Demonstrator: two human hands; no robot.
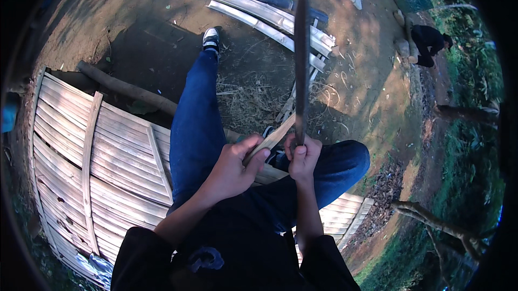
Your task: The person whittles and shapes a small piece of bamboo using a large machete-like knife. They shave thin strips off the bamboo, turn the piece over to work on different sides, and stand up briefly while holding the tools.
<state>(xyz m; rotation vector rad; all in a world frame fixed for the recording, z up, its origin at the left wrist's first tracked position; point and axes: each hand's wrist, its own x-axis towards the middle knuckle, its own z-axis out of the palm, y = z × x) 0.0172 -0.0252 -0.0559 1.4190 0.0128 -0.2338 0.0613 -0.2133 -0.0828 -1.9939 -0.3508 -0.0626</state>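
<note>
My left hand [237, 162] is closed round a flat, pale bamboo strip [277, 135], pinned between thumb and fingers above my lap. The strip slants up to the right, and its far end meets the blade of a machete [302, 59]. That long dark blade points away from me, almost straight up the view. At its lower end my right hand [303, 156] grips the machete, thumb laid along it; the fingers hide the handle. Both hands are close together over my bent right leg.
I sit on a slatted bamboo platform [127, 156]. Split bamboo lengths [275, 18] lie on the dirt ahead, with fibre shavings [253, 102] nearer my feet. A log [127, 88] lies along the platform's far edge. Another person [428, 43] sits at the far right, by greenery.
</note>
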